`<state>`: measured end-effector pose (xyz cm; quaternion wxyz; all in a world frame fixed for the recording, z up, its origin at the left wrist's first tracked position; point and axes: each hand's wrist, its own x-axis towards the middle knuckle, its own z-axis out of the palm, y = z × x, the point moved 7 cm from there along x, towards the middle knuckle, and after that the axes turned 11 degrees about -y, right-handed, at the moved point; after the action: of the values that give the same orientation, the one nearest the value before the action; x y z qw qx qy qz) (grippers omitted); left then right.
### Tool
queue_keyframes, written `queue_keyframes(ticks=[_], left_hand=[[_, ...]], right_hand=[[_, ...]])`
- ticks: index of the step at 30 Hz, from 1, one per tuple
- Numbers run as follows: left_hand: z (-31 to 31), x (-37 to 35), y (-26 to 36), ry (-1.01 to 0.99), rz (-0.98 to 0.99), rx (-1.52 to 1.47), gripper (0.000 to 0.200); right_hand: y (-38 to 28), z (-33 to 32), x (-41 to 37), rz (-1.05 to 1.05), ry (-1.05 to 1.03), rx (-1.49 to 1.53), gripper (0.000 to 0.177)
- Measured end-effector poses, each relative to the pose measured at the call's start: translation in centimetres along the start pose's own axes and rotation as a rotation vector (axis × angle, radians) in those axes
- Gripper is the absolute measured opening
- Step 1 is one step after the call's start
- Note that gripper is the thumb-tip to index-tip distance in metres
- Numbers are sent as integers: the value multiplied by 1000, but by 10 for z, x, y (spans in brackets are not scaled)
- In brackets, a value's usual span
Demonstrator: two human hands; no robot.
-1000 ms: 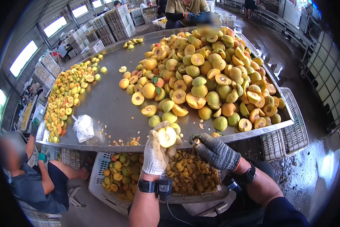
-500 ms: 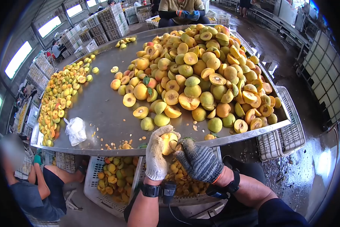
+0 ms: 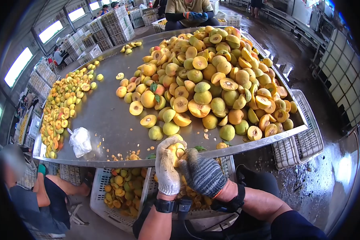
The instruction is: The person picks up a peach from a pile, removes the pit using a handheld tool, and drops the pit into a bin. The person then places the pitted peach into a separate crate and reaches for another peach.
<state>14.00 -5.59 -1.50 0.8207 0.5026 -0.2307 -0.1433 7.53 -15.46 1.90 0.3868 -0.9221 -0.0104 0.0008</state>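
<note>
- Person (image 3: 34, 200) in a dark shirt, one, sits at the far left.
- Yellow-green fruit halves (image 3: 64, 106), too many to count, lie spread along the left side.
- One crumpled white plastic bag (image 3: 80, 142) sits on the smooth metal table (image 3: 108, 100).
- Two slatted plastic crates (image 3: 102, 206) of fruit stand below the near edge.
- Left hand (image 3: 168, 168), in a white knit glove, curls closed around one yellow cut fruit (image 3: 176, 153), just off the near edge.
- Right hand (image 3: 202, 172), in a grey striped knit glove, bends its fingers against that fruit's right side; whether they pinch anything is hidden.
- One large heap of round and halved orange-green fruit (image 3: 212, 80) bears two green leaves (image 3: 153, 87).
- Two white crates (image 3: 286, 154) stand rightward on wet floor (image 3: 308, 182).
</note>
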Motion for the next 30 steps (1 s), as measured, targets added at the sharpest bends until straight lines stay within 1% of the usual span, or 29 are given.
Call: queue_keyframes(ticks=[3,6,9,12,15,17,18,20,21,24,26,27,29,30], left_hand=[[2,-1,4,20,25,43,49],[-1,-3,5,28,24,94,47],[0,-4,3,24,7,127,45],[3,-2,7,-18,-14,160,44],[3,1,13,-111,-34,249,44],[5,4,18,-177,-35,363,44],[5,4,16,-187,-80,366,44],[4,4,10,-207,-166,370,43],[2,5,6,-215,-174,326,41],[0,9,10,-257,-152,515,38],[-1,8,7,-209,-143,518,38],[-2,7,5,-188,-140,519,38],[-4,6,3,-224,-197,427,37],[-4,5,2,-240,-226,381,37]], right_hand=[[0,12,2,-86,1,-56,29],[-2,8,2,-82,-2,-3,36],[-4,4,3,-19,-72,36,37],[10,17,5,-155,-107,18,35],[17,11,12,-341,-322,156,33],[22,1,9,-503,-371,44,38],[22,0,5,-583,-400,-11,43],[22,-8,9,-296,-563,210,53],[19,-14,7,-107,-678,356,55],[23,-11,8,19,-620,413,42],[32,-6,15,-52,-395,87,31],[30,-3,13,-124,-354,87,27],[22,-3,8,-265,-271,89,23],[23,0,7,-250,-330,46,24]])
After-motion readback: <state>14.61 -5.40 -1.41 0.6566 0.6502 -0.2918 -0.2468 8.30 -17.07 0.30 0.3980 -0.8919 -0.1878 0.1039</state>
